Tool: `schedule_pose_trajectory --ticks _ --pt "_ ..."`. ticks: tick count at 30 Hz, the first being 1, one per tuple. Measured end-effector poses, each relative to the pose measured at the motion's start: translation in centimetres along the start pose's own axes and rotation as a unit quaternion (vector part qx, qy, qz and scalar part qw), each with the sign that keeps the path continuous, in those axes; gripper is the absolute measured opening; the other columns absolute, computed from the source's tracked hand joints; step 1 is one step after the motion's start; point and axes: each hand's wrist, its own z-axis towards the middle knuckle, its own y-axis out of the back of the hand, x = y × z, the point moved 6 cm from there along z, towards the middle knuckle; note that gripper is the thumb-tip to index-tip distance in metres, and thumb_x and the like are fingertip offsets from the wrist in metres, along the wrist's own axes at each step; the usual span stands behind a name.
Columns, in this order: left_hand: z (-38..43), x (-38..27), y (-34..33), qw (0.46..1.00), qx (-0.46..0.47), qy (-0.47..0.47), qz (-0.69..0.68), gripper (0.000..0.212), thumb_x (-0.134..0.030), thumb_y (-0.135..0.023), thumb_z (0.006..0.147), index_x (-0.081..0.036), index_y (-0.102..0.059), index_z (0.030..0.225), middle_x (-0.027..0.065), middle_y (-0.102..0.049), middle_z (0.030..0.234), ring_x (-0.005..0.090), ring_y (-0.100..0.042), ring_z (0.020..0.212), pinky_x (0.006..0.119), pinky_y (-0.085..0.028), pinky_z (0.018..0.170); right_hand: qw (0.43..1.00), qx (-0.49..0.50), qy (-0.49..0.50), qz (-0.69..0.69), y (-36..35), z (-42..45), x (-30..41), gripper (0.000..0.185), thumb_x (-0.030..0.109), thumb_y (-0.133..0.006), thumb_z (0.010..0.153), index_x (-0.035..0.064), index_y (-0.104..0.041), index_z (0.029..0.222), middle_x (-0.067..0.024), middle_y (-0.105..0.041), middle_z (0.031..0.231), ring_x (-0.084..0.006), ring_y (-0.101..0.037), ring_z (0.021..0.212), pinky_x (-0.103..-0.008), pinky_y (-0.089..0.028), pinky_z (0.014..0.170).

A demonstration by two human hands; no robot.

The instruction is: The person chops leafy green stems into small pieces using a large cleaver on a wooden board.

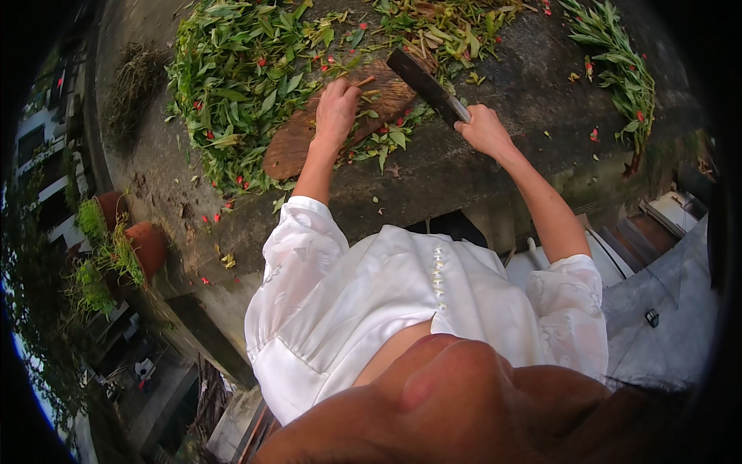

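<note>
My right hand (486, 130) grips the handle of a cleaver (422, 82). Its dark, broad blade points up and left, over or just beside the right end of a worn wooden chopping board (294, 145). Over the board, my left hand (337, 110) is closed around a few cut plant stems (366, 82) whose ends stick out to the right; the fingers partly hide them. A large heap of green leaves (232, 98) lies left of the board, dotted with red petals. Paler chopped leaves and stems (449, 32) lie behind the blade.
The rough concrete slab (382, 197) ends in an edge before my body. Uncut leafy stalks (623, 81) lie at the right. Dry plant matter (130, 81) sits far left, near terracotta pots (148, 249) at the slab's edge. Small red petals are scattered about.
</note>
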Motion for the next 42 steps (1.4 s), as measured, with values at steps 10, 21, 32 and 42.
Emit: schedule_pose_trajectory --ticks 10,21,32,42 --pt "2.9 -5.1 -5.1 0.990 -0.078 -0.090 -0.076 0.027 0.000 -0.066 0.081 -0.004 -0.067 0.108 0.0100 -0.062 0.104 0.0308 -0.062 0.101 0.041 -0.054 0.083 0.999 -0.029 0.006 0.028 0.9 1.8 -0.8 0.029 0.023 -0.069 0.091 -0.0057 -0.061 0.092 -0.0204 -0.065 0.078 -0.0337 -0.066 0.072 -0.0505 -0.048 0.069" --pt "4.3 -4.9 -6.5 0.988 0.022 -0.071 -0.136 0.018 -0.002 -0.065 0.092 -0.002 -0.061 0.109 0.0158 -0.060 0.106 0.0371 -0.061 0.101 0.045 -0.052 0.080 0.998 -0.043 -0.014 0.050 1.4 1.4 -1.2 0.030 0.024 -0.070 0.090 -0.0044 -0.061 0.092 -0.0184 -0.066 0.080 -0.0317 -0.065 0.071 -0.0495 -0.048 0.069" --pt "1.4 -5.9 -6.7 0.949 -0.107 0.023 -0.297 0.019 0.001 -0.059 0.098 0.000 -0.058 0.116 0.0183 -0.061 0.107 0.0381 -0.064 0.092 0.040 -0.053 0.080 0.993 -0.074 0.052 0.080 2.5 -2.5 2.6 0.031 0.024 -0.070 0.091 -0.0034 -0.058 0.081 -0.0160 -0.062 0.068 -0.0300 -0.063 0.065 -0.0470 -0.047 0.066" --pt "0.6 -5.8 -7.0 0.948 -0.135 0.009 -0.287 0.021 0.003 -0.061 0.096 -0.002 -0.056 0.116 0.0185 -0.061 0.109 0.0384 -0.065 0.094 0.040 -0.054 0.079 0.991 -0.092 0.074 0.063 0.4 -2.9 4.1 0.020 0.016 -0.065 0.090 -0.0048 -0.065 0.091 -0.0263 -0.065 0.074 -0.0463 -0.067 0.074 -0.0518 -0.050 0.068"
